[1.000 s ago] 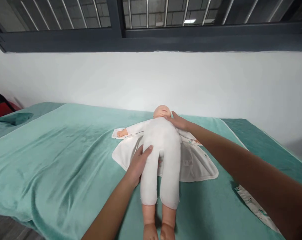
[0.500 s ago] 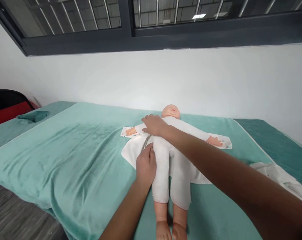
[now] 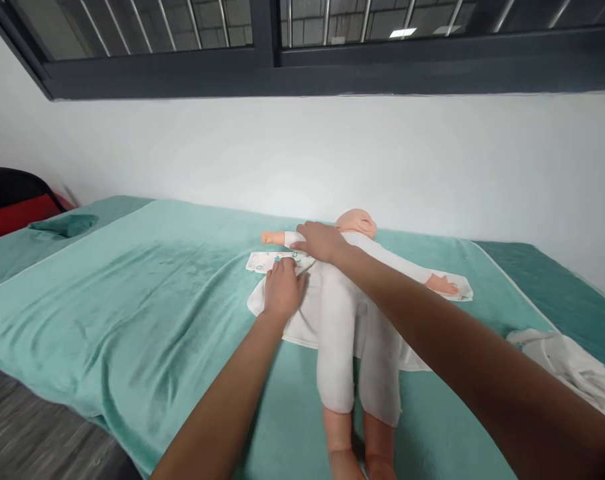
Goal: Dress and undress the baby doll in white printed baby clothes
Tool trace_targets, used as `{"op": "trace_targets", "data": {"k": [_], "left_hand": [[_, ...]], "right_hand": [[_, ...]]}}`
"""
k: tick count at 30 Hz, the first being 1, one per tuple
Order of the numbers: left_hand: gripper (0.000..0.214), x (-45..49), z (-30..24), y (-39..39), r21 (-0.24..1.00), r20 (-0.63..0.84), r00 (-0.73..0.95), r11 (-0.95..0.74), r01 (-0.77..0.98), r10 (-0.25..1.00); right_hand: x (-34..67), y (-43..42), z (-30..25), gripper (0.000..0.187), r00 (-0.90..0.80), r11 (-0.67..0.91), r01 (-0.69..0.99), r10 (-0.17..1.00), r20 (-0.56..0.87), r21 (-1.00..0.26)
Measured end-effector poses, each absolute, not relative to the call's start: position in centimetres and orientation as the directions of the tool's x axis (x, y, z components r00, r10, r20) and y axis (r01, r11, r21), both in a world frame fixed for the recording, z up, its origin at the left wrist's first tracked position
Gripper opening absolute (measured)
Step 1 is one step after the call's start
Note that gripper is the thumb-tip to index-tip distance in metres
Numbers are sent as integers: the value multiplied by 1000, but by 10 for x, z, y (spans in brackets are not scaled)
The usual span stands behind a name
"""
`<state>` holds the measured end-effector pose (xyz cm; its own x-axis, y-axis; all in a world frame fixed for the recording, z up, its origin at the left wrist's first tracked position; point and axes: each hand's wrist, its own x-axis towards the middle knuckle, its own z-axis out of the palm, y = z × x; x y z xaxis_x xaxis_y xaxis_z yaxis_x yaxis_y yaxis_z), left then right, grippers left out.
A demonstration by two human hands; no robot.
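Note:
A baby doll (image 3: 335, 340) with a white cloth body lies on its back, its head (image 3: 356, 222) close to the wall. Spread open beneath it is a white baby shirt (image 3: 302, 327) with a small print inside the sleeve (image 3: 262, 261). My right hand (image 3: 322, 241) is closed round the doll's upper arm on the left side; that arm is raised off the sleeve. Just below, my left hand (image 3: 285, 290) has its fingers on the shirt at the sleeve, closed on the cloth. The doll's other arm (image 3: 441, 285) rests over the right sleeve. My right forearm hides part of the doll's torso.
A green blanket (image 3: 132, 300) covers the bed. At the right lies crumpled white cloth (image 3: 572, 367). The white wall (image 3: 207, 153) and a dark window frame (image 3: 157, 80) stand behind. A black and red object (image 3: 17, 207) is at the far left.
The doll's left-side arm has been lifted off the sleeve by my right hand. My left hand has moved up from beside the doll's hip to the sleeve. The doll shifted slightly rightward in view.

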<state>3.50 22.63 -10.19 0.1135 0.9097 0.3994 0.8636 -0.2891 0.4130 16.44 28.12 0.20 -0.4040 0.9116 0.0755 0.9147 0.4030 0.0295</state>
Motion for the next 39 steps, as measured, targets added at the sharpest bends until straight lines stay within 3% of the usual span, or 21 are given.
{"op": "trace_targets", "data": {"k": [3, 6, 8, 15, 27, 34, 39], "left_hand": [[13, 31, -104, 240, 547, 377, -3, -220, 807, 926], [12, 23, -105, 252, 759, 329, -125, -184, 625, 936], [15, 18, -106, 255, 827, 305, -180, -167, 537, 935], [8, 10, -110, 256, 942, 267, -267, -192, 275, 926], [15, 6, -116, 261, 981, 187, -330, -195, 7, 925], [10, 11, -115, 255, 966, 259, -347, -242, 91, 902], [5, 21, -112, 248, 817, 451, -66, -382, 431, 890]], "right_hand": [[175, 271, 5, 40, -437, 438, 899, 895, 94, 14], [181, 260, 4, 47, -477, 477, 879, 874, 90, 16], [184, 254, 3, 53, -493, 494, 869, 866, 84, 15], [195, 247, 0, 65, -471, 469, 878, 882, 0, 96], [195, 245, -2, 51, -427, 431, 891, 902, -61, 140], [189, 245, -6, 47, -381, 388, 898, 921, -75, 206], [175, 253, -11, 39, -350, 353, 915, 935, -49, 196]]}}
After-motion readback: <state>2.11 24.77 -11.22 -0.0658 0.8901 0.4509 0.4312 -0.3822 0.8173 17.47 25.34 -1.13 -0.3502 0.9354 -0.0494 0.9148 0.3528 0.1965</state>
